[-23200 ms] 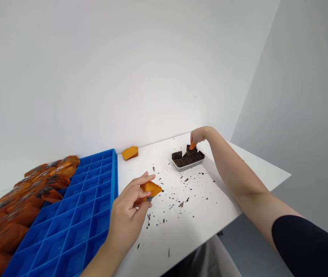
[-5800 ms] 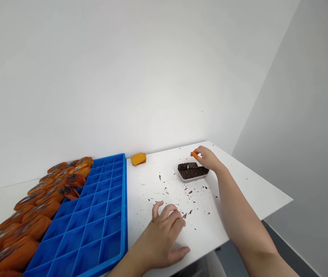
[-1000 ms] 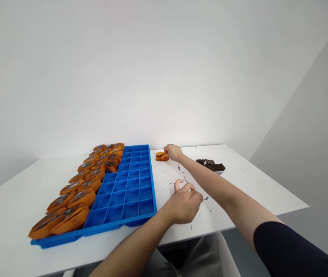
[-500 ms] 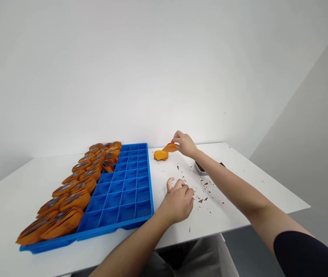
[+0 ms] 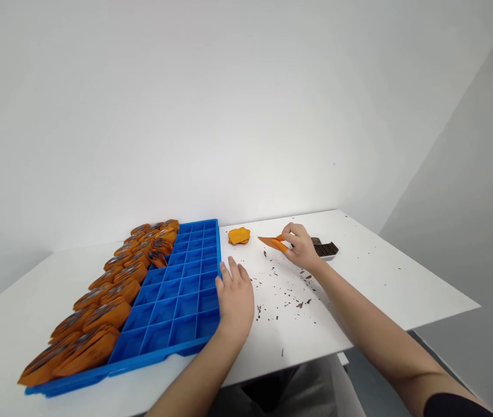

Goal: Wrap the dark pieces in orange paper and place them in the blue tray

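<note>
R fingers (image 5: 289,236) pinched on a thin flat orange pouch (image 5: 272,243), held just above the white table (image 5: 372,278), btw the small stack of flat orange pouches (image 5: 239,236) and the shallow clear tray of dark brown squares (image 5: 325,249). R hand (image 5: 301,249) sits just in front of that tray. L fingers (image 5: 231,271) spread and flat, holding nothing; L hand (image 5: 236,298) rests on the table w/ its edge touching the near right rim of the blue plastic grid tray (image 5: 177,289).

Progress, judged from layout: the left cols of the grid tray carry filled orange pouches w/ dark contents (image 5: 111,289), stood on edge in rows; the right cols, roughly more than half the cells, are bare. So a good part is done, most left. Empty pouches and brown squares both remain in stock. Dark crumbs (image 5: 285,295) are scattered over the table near both hands.
</note>
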{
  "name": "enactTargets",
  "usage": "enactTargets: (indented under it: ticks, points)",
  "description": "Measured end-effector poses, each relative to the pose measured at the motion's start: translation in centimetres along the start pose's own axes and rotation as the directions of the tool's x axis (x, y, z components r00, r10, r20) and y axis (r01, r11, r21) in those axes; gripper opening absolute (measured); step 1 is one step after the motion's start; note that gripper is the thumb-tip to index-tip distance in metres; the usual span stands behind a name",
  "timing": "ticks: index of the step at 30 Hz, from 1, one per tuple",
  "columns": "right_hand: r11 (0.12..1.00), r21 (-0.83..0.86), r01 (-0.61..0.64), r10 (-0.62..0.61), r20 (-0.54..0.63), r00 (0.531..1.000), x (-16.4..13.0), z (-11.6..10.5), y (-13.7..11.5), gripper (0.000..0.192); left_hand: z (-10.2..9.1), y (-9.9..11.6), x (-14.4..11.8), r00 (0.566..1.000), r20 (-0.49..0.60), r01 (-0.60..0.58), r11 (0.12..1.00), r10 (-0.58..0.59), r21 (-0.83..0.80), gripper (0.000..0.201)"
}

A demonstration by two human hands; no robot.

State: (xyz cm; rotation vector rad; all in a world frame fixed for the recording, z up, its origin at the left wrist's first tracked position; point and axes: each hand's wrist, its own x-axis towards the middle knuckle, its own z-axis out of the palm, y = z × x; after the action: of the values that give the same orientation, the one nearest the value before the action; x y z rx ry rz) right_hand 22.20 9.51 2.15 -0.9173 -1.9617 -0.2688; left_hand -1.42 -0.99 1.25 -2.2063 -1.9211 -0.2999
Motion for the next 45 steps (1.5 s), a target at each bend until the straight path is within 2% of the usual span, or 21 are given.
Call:
enactTargets:
  ticks: [2,4,5,8,10,15,18,24,36,41,43,45]
  points:
    - [1.0,0.023,0.014,-0.013,-0.02,1.0,-0.3,0.2,0.1,0.022,-1.0,-1.9,0.2,0.98,0.175,-0.089,0.995,0.095,-0.04,0.067]
    - [0.999,0.043,0.03,-0.029,-0.027,0.999,-0.5,0.4,0.0,0.022,-1.8,-4.0,0.7,0.933,0.263,-0.226,0.969,0.244,-0.095,0.072]
    - [0.998,0.053,0.039,-0.038,-0.02,0.999,-0.6,0.5,-0.2,0.022,-2.1,-4.9,1.1,0.917,0.293,-0.252,0.962,0.272,-0.104,0.072]
    - [0.995,0.084,0.055,-0.055,0.0,0.998,-0.7,0.7,-0.6,0.021,-2.1,-6.8,2.0,0.884,0.406,-0.208,0.973,0.231,-0.101,0.069]
    - [0.993,0.104,0.056,-0.057,0.006,0.998,-0.8,0.8,-0.9,0.021,-1.6,-7.3,2.3,0.878,0.439,-0.159,0.981,0.191,-0.109,0.067]
    - [0.987,0.148,0.059,-0.064,0.023,0.998,-1.2,0.8,-0.8,0.023,-0.4,-8.1,1.9,0.908,0.391,-0.081,0.979,0.149,-0.186,0.064]
    - [0.986,0.162,0.046,-0.051,0.031,0.998,-1.8,0.6,0.0,0.026,0.0,-8.7,1.6,0.902,0.402,-0.055,0.968,0.154,-0.247,0.064]
    - [0.974,0.223,0.032,-0.039,0.027,0.999,-3.3,0.2,2.5,0.025,1.1,-9.4,2.0,0.922,0.357,-0.064,0.968,0.15,-0.242,0.061]
    - [0.961,0.271,0.051,-0.058,0.02,0.998,-5.4,-1.2,6.6,0.022,4.4,-11.7,2.7,0.927,0.289,-0.154,0.944,0.24,-0.29,0.059]
    - [0.963,0.265,0.056,-0.063,0.022,0.998,-5.9,-1.4,7.2,0.025,4.2,-11.7,2.5,0.927,0.289,-0.168,0.952,0.241,-0.256,0.055]
    - [0.963,0.264,0.053,-0.063,0.029,0.998,-6.0,-1.3,7.1,0.028,3.7,-10.9,2.2,0.939,0.265,-0.172,0.968,0.217,-0.183,0.05]
    - [0.955,0.295,0.041,-0.052,0.032,0.998,-5.9,-1.1,6.9,0.031,2.8,-9.3,1.9,0.964,0.187,-0.177,0.98,0.191,-0.09,0.04]
